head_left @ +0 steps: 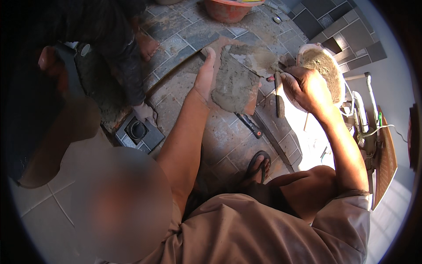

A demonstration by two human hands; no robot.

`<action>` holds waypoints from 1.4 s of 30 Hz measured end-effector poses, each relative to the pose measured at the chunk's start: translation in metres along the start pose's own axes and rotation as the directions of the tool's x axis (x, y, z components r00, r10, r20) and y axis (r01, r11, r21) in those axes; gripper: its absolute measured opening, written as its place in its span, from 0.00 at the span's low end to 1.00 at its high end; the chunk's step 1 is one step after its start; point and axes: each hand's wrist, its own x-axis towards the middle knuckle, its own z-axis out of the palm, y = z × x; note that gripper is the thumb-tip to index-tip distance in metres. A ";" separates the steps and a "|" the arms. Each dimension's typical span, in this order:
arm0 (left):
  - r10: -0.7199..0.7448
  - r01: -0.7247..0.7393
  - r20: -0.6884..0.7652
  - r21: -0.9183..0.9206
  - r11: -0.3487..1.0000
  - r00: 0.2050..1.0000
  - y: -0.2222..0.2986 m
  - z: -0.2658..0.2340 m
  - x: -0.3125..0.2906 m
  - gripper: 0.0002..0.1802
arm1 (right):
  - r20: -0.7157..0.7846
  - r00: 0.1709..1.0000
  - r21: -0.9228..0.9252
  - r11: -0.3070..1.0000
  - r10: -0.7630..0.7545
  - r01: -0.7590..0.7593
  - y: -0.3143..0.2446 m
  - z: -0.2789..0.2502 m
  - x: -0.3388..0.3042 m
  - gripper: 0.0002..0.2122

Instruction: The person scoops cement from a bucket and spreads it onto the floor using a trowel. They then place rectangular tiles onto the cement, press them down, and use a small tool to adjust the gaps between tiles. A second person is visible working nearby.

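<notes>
My left hand [204,75] grips the left edge of a tile [251,102], its thumb lying along that edge. Wet grey mortar [235,81] covers most of the tile's upturned face. My right hand [307,86] is closed around the handle of a trowel [262,62]; its blade lies over the far right part of the mortar. The handle itself is mostly hidden by my fingers. Just beside this hand stands a bucket of mortar [323,66]. A narrow wooden piece [279,97] shows below the trowel; its kind is unclear.
At left, a co-worker's gloved hand [145,113] touches a grey tile piece [151,136] around a round drain opening [136,130]. A black tool with an orange end [250,125] lies on the floor. Far off stands a red basin [228,11]; white pipes [360,108] run along the right wall.
</notes>
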 end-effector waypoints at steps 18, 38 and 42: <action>0.023 0.003 -0.314 0.082 0.997 0.949 -0.011 0.011 0.004 0.50 | -0.191 0.971 0.190 0.966 -0.141 0.178 0.038 0.008 0.003 0.24; 0.218 -0.158 -0.571 0.153 0.975 0.792 0.005 -0.008 -0.005 0.53 | 0.816 0.579 0.393 0.736 -0.002 -0.551 0.004 -0.002 -0.026 0.17; 0.293 -0.281 -0.485 0.099 0.954 0.824 0.015 -0.022 -0.006 0.53 | 0.652 0.721 0.348 0.752 0.235 -0.560 0.000 -0.001 -0.034 0.16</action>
